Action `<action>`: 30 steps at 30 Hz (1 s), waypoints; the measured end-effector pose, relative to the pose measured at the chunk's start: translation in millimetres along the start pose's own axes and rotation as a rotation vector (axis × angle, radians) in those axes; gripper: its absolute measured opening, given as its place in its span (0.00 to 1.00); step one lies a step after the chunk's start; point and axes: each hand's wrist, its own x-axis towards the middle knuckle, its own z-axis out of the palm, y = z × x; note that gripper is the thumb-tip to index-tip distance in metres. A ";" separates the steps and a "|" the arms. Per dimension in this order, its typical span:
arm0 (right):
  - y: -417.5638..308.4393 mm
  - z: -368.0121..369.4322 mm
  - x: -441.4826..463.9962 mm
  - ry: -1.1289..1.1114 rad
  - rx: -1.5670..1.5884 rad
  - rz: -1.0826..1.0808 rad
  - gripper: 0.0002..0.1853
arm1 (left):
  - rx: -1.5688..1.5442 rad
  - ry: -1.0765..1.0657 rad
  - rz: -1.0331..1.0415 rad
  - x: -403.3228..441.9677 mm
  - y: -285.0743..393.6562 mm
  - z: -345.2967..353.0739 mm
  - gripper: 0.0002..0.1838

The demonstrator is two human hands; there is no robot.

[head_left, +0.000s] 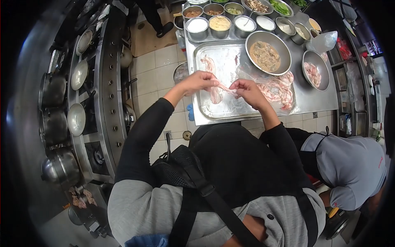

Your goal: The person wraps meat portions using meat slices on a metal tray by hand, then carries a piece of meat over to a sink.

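A thin strip of pale pink raw meat (224,87) stretches between my two hands above a metal tray (201,108). My left hand (200,82) pinches one end, and my right hand (247,90) pinches the other. Beneath and beside my left hand, longer meat strips (215,97) lie flat on the tray. A pile of raw meat (277,92) rests at the tray's right side, partly under clear plastic (249,74). Just behind it stands a large steel bowl (265,51) of meat in brown sauce.
Another steel bowl (316,71) with raw meat stands at the right. Containers of white and yellow ingredients (219,24) line the table's back. A stove (98,94) with pans runs along the left. A bending co-worker (345,160) is at the lower right; another person's leg (150,16) shows at the top.
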 end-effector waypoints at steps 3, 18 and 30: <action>-15.1 20.2 5.2 -0.021 0.066 0.012 0.10 | 0.137 -0.022 0.092 -6.2 20.6 -6.5 0.11; 40.7 85.8 8.8 0.271 -0.445 0.036 0.15 | 0.886 0.358 0.251 52.3 -35.3 -46.0 0.12; -37.7 -45.7 -3.0 0.329 -0.760 -0.070 0.14 | 0.858 0.728 0.654 28.3 -25.9 -24.8 0.06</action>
